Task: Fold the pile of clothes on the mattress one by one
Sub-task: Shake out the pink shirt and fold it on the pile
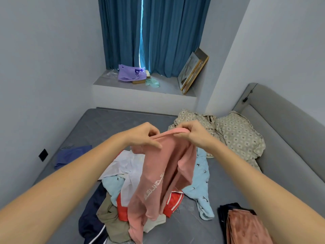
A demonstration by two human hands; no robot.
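The pile of clothes [140,199] sits in the middle of the grey mattress [98,127], a loose heap of white, light blue, red, khaki and navy pieces, evidently still waiting their turn; beyond it, near the headboard, a patterned beige garment [237,134] lies spread apart from the heap, and at the mattress's near right corner a dark item and a rust-coloured one [246,224] lie stacked, probably a place for finished pieces; a blue cloth [72,155] lies alone at the left edge. Lifted above the heap hangs a pink garment with white lettering [163,176], its lower end trailing down onto the pile; it is held high, I judge, so that it drops straight and its shape can be found before folding. The left hand [146,136] pinches its top edge between thumb and curled fingers; the right hand [191,132] grips the same edge just beside it, fingers curled over the hem.
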